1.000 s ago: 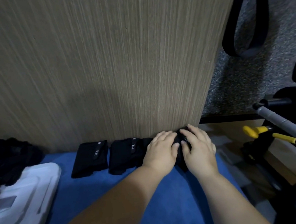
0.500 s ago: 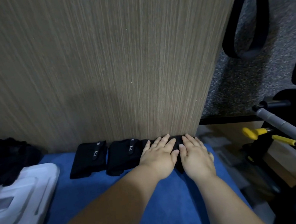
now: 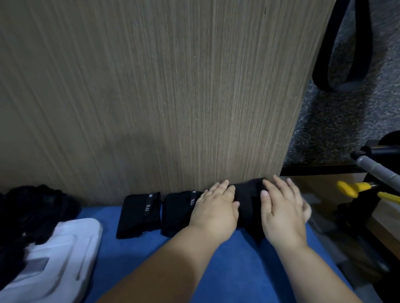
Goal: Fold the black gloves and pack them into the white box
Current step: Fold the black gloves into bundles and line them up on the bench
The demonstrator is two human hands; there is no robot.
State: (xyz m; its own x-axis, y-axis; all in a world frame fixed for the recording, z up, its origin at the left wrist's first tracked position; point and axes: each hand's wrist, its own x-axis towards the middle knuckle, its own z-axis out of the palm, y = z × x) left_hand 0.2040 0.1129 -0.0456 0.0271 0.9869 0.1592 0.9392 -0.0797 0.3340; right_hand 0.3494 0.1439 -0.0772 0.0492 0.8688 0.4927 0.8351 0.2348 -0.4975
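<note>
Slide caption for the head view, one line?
Left hand and right hand press a black glove flat on the blue mat, beside two folded gloves; white box at far left.

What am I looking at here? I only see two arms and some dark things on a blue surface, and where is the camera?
There is no machine: these are a person's two bare hands, filmed by a camera worn on the head, looking forward and down. The left hand and right hand lie flat, fingers straight, pressing a black glove onto a blue cloth, beside a wooden panel. Nothing is gripped. Left of it lie a folded glove and a second folded glove. Further left is the white box, with a heap of black gloves beside it. Yellow-handled tools sit off to the right.
</note>
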